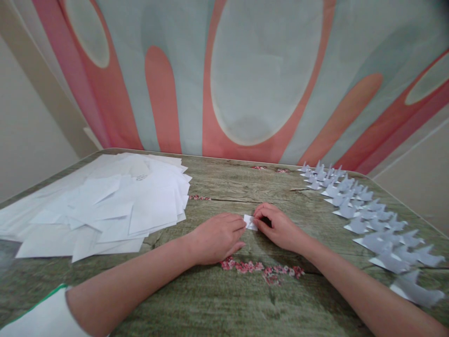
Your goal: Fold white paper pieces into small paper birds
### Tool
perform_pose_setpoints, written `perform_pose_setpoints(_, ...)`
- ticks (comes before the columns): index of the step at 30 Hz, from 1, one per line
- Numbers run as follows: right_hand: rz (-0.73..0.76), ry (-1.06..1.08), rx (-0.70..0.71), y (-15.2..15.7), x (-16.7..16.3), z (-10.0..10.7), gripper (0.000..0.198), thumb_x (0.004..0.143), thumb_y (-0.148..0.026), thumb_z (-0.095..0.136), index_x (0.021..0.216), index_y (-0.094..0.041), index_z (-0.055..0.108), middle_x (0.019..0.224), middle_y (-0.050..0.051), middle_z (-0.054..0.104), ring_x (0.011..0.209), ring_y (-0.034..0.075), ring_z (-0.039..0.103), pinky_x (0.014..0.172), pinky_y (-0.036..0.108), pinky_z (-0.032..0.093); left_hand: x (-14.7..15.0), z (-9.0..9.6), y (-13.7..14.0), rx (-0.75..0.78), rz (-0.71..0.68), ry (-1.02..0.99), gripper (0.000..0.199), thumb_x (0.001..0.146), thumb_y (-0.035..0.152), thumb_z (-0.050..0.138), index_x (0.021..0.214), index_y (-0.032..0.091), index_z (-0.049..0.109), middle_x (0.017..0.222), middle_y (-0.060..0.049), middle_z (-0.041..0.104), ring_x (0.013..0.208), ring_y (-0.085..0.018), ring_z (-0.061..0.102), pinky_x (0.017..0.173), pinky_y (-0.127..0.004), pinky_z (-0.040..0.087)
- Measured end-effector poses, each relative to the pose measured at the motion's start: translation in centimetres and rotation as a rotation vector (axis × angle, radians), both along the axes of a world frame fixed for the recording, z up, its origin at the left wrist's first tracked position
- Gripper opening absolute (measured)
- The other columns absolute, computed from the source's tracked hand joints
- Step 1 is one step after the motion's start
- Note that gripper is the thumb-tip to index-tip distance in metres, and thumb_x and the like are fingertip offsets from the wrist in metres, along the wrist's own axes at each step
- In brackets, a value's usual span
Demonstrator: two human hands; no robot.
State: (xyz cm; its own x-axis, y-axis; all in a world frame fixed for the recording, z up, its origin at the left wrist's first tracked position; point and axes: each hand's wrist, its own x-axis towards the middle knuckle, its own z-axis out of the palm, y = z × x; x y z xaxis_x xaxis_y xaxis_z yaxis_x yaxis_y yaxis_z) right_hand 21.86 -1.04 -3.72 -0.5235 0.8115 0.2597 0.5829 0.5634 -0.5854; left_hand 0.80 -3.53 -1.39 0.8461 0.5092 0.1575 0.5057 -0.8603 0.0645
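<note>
A small folded piece of white paper (249, 222) lies on the table between my two hands. My left hand (219, 238) rests palm down on its left side, fingers stretched out with the tips touching the paper's edge and the thumb apart from it. From the right, my right hand (277, 226) pinches the paper's other edge with curled fingers and thumb. The fingers hide part of the paper, so its full shape cannot be made out.
A spread-out heap of white paper sheets (154, 206) covers the table's left side. Several folded paper birds (345, 208) stand in rows along the right edge. The wood-patterned table (224, 299) has pink flower prints (245, 267). A patterned curtain-like backdrop (191, 93) hangs behind.
</note>
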Motion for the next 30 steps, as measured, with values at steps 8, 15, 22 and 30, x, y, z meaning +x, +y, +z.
perform_pose_setpoints(8,-0.015,0.001,0.023,0.03,0.02,-0.35,0.009,0.079,-0.013,0.049,0.075,-0.019,0.054,0.081,0.004,0.056,0.077,0.016,0.051,0.072,0.031,0.04,-0.08,-0.36,-0.01,0.011,-0.014,-0.021,0.027,0.089,0.027,0.038,0.102,0.011,0.055,0.106,-0.011,0.06,0.106,-0.02,0.051,0.093,-0.032,0.039)
perform_pose_setpoints(15,-0.024,0.009,0.027,-0.06,-0.02,-0.4,0.008,0.079,-0.014,0.05,0.075,-0.019,0.055,0.08,0.004,0.056,0.076,0.016,0.052,0.071,0.031,0.04,0.22,-0.02,-0.02,-0.034,0.008,0.003,0.022,0.089,0.025,0.037,0.096,0.012,0.054,0.096,-0.01,0.06,0.099,-0.019,0.053,0.088,-0.032,0.042)
perform_pose_setpoints(22,-0.045,0.007,0.029,-0.12,-0.12,-0.33,0.008,0.077,-0.013,0.051,0.073,-0.019,0.054,0.079,0.003,0.055,0.075,0.016,0.051,0.07,0.031,0.04,0.42,0.1,-0.22,-0.003,-0.003,0.003,0.033,0.087,0.031,0.043,0.114,0.012,0.046,0.105,-0.011,0.056,0.102,-0.021,0.05,0.091,-0.035,0.038)
perform_pose_setpoints(30,-0.046,0.016,0.022,-0.13,-0.19,-0.35,0.009,0.077,-0.012,0.051,0.074,-0.019,0.055,0.079,0.003,0.055,0.075,0.016,0.051,0.07,0.03,0.04,0.6,-0.13,-0.55,-0.026,0.027,-0.017,0.041,0.081,0.037,0.053,0.112,0.011,0.047,0.107,-0.013,0.053,0.101,-0.023,0.049,0.091,-0.036,0.038)
